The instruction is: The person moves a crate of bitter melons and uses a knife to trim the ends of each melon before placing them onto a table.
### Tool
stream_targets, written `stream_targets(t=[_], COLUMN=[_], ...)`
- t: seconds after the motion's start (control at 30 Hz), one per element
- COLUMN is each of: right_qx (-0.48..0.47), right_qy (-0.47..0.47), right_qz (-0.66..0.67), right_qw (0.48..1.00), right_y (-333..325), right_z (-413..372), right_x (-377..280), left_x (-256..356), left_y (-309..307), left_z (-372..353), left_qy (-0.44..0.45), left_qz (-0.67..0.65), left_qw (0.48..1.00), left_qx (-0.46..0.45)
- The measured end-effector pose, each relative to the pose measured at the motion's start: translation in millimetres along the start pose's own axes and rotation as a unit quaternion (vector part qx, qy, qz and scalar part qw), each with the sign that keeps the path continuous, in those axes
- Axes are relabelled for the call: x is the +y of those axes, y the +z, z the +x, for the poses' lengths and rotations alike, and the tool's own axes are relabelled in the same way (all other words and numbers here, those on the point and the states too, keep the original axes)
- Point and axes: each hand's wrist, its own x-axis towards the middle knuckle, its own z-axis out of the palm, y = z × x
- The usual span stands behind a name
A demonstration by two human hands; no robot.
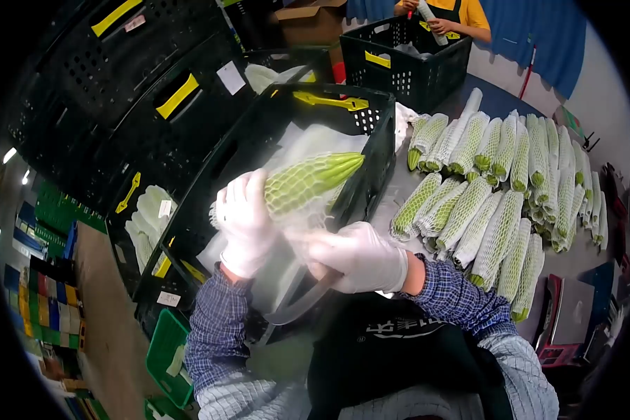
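Note:
My gloved left hand is wrapped around a long green gourd in a white foam net sleeve. Its ribbed, pointed end is bare and points right. My gloved right hand is closed just below the gourd, by a blurred whitish patch between the hands. A curved, greyish, see-through strip hangs from under the right fingers; I cannot make out what it is. Beneath the gourd stands a dark crate, lined with white sheets.
Many net-sleeved gourds lie in rows on the grey table at right. Dark crates stand at left, one holding pale wrapped items. A green basket sits lower left. Another person holds a wrapped piece over a far crate.

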Motion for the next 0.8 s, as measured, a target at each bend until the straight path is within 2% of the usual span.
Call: stream_targets(t=[0.17, 0.23, 0.27, 0.3, 0.33, 0.4, 0.43, 0.47, 0.5, 0.6, 0.63, 0.67, 0.73, 0.77, 0.8], right_qx=[0.114, 0.205, 0.244, 0.249, 0.289, 0.318, 0.324, 0.323, 0.306, 0.180, 0.129, 0.105, 0.099, 0.097, 0.046], right_qy=[-0.007, -0.013, -0.010, 0.014, -0.057, 0.022, 0.047, 0.071, 0.111, 0.123, 0.144, 0.161, 0.112, 0.114, 0.161], right_qz=[0.042, -0.017, -0.051, -0.053, -0.042, -0.031, 0.010, 0.063, 0.135, 0.313, 0.368, 0.355, 0.408, 0.456, 0.457], right_qw=[0.993, 0.978, 0.968, 0.967, 0.955, 0.947, 0.945, 0.942, 0.936, 0.924, 0.910, 0.915, 0.901, 0.877, 0.874], right_y=[-16, -18, -21, -28, -25, -17, -13, -13, -21, -27, -30, -41, -32, -34, -42], right_z=[-2, -4, -5, -7, -8, -11, -8, -6, -6, -11, -14, -13, -14, -15, -18], right_x=[1, 5, 7, 5, 17, 10, 15, 19, 15, 29, 28, 18, 27, 23, 19], left_x=[-2, 8, 8, 7, 8, 7, 10, 14, 16, 24, 20, 20, 22, 20, 26], left_y=[5, -4, -4, 2, 2, 2, 3, -1, -7, -28, -23, -25, -31, -35, -39], left_z=[-2, 3, 2, 1, 0, -3, 1, 6, 12, 22, 17, 18, 20, 21, 24], left_qy=[-0.007, -0.023, -0.047, -0.055, -0.053, -0.068, -0.105, -0.122, -0.168, -0.268, -0.223, -0.234, -0.256, -0.280, -0.262], left_qz=[-0.015, -0.047, -0.061, -0.078, -0.077, -0.163, -0.242, -0.267, -0.332, -0.457, -0.500, -0.515, -0.544, -0.547, -0.566], left_qw=[1.000, 0.999, 0.996, 0.995, 0.995, 0.983, 0.963, 0.951, 0.915, 0.782, 0.771, 0.741, 0.680, 0.640, 0.619], left_qx=[0.009, -0.007, -0.050, -0.037, -0.026, -0.043, -0.058, -0.091, -0.154, -0.327, -0.325, -0.363, -0.419, -0.460, -0.477])
